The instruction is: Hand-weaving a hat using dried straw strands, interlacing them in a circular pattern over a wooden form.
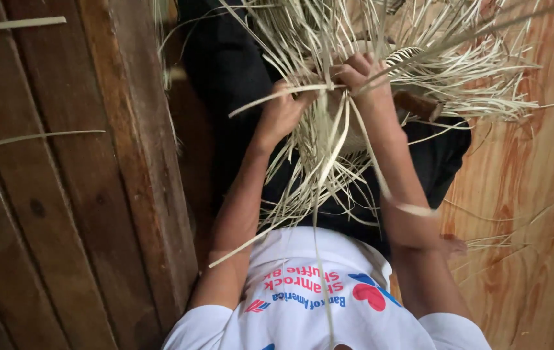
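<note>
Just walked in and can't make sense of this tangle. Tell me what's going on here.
A person in a white shirt works pale straw strips with both bare hands. The left hand and right hand pinch strands at the edge of a partly woven piece in their lap, loose ends fanning out over the wooden floor.

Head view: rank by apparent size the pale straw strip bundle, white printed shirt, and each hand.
1. Pale straw strip bundle
2. White printed shirt, nearer the camera, so unsure against the bundle
3. Left hand and right hand look alike

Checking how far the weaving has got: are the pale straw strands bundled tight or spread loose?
Spread loose. The straw strands fan out in every direction from where the left hand and right hand pinch them.
</note>
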